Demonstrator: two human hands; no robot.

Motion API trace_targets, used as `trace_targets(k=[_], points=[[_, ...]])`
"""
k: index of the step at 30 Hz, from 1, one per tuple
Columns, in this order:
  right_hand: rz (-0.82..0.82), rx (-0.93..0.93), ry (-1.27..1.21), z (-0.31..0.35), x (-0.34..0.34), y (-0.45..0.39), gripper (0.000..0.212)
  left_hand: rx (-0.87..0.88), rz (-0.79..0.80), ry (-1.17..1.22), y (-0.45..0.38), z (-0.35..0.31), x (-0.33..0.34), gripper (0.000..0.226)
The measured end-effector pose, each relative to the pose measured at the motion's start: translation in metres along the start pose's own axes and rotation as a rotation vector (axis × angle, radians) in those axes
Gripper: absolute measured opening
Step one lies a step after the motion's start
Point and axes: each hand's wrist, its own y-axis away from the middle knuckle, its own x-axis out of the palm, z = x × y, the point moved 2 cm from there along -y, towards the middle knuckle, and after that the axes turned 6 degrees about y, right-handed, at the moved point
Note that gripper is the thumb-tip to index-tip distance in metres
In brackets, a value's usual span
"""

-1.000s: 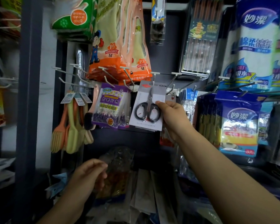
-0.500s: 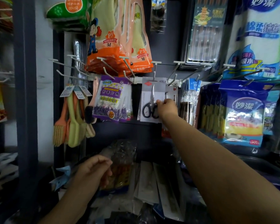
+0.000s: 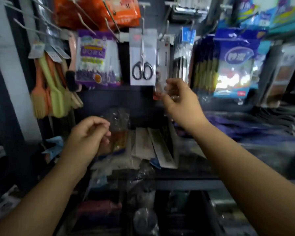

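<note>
Head view: half a second ago the right hand (image 3: 180,101) pinched the lower right edge of the carded scissors (image 3: 142,60); it has since let go and dropped below and to the right of the card. The card hangs free and upright on its peg hook (image 3: 143,26). The right arm reaches forward, its fingers loosely curled and gripping nothing. The left hand (image 3: 87,135) stays low before a clear bag (image 3: 119,120), its fingers loosely curled and apparently empty.
</note>
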Motion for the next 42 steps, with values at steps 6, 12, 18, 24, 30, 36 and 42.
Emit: trace_targets(k=[6,12,18,24,30,36,42], points=[[-0.033,0.246,0.009,-0.058,-0.078,0.153,0.023,-0.033,0.153,0.088,0.070,0.035,0.045,0.027],[-0.076,0.589,0.115,-0.101,-0.163,0.281,0.020,-0.286,0.342,0.138,0.160,0.086,0.110,0.023],[-0.118,0.861,0.234,-0.165,-0.237,0.380,0.021,-0.540,0.566,0.020,0.251,0.134,0.176,0.017],[-0.041,1.082,0.302,-0.258,-0.309,0.447,0.019,-0.686,0.669,-0.069,0.334,0.171,0.282,0.017],[0.155,1.253,0.304,-0.359,-0.371,0.499,0.023,-0.837,0.706,-0.156,0.418,0.210,0.404,0.013],[0.299,1.332,0.343,-0.416,-0.407,0.535,0.015,-1.013,0.808,-0.298,0.474,0.250,0.457,0.012],[0.432,1.420,0.353,-0.441,-0.415,0.558,0.022,-1.126,0.789,-0.468,0.496,0.282,0.457,0.018]])
